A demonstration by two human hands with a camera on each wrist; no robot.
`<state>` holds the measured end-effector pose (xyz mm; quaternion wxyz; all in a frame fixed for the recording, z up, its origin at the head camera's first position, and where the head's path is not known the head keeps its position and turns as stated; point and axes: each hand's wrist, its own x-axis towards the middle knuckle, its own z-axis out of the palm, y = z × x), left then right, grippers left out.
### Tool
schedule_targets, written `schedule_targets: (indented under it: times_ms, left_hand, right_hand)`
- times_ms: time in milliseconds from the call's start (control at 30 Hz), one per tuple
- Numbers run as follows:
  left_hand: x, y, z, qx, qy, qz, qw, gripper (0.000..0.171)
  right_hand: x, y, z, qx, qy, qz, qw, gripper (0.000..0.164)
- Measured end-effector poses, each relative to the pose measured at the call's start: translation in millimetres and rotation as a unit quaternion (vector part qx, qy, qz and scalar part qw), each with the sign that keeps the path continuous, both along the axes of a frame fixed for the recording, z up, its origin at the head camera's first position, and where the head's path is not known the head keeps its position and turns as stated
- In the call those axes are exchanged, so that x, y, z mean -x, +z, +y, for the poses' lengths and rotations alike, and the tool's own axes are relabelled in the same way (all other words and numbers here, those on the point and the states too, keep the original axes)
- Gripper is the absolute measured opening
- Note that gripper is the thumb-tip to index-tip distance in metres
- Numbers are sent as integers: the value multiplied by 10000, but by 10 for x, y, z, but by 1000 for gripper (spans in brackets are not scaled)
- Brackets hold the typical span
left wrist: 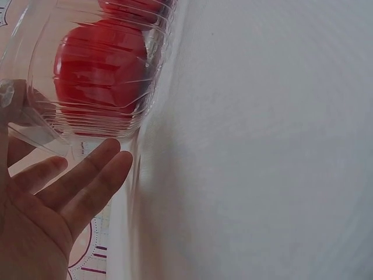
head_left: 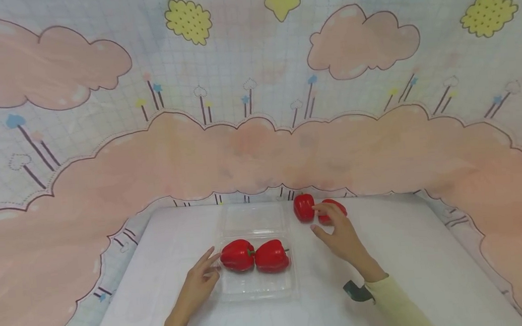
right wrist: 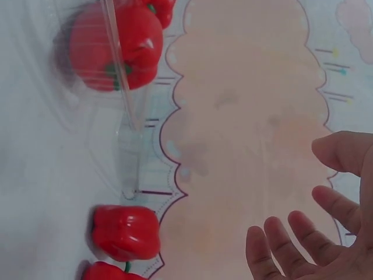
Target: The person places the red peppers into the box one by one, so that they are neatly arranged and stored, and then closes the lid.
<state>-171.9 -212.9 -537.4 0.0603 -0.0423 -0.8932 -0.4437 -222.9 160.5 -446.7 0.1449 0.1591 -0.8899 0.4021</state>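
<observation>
Two red bell peppers (head_left: pixel 237 255) (head_left: pixel 271 256) lie side by side in the base of an open clear plastic clamshell box (head_left: pixel 258 287). My left hand (head_left: pixel 198 283) is at the box's left side, its fingers extended against or close to the wall; the left wrist view shows part of the hand through the plastic (left wrist: pixel 44 125). Beyond the box to the right, another red bell pepper (head_left: pixel 303 208) and a second one (head_left: pixel 339 208) sit on the table. In front of these my right hand (head_left: pixel 341 235) hovers with fingers spread, holding nothing, partly covering the rightmost pepper.
The box's lid (head_left: pixel 253 219) is folded back toward the rear of the white table (head_left: pixel 385 255). A patterned cloth (head_left: pixel 260 155) with clouds rises behind the table's back edge. Dark wrist straps (head_left: pixel 358 291) sit on both arms.
</observation>
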Motion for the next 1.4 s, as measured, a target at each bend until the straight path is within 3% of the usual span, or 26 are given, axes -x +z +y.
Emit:
schedule_targets:
  times_ms: [400,733,933,1200,1400]
  left_hand:
    - [-5,2,0,-25,56,-48,10000,48]
    - [-6,-1,-13,-153,-17,-10,9999,49]
    - [2,-28,-32,-117,-9,80,9999,49]
    - [5,-17,-31,-192,16,88,9998,50]
    - [13,-29,-6,-200,60,42,9998,49]
  right_hand:
    - [129,-19,187,-33,-6,452,9990,45]
    - [202,-52,306,-126,-243,19,9996,48]
    - [271,-93,358,68,-266,64,9996,45]
    - [385,-241,454,158,-455,-7,9988,43]
    - [464,-375,542,182,-663,188,9975,40]
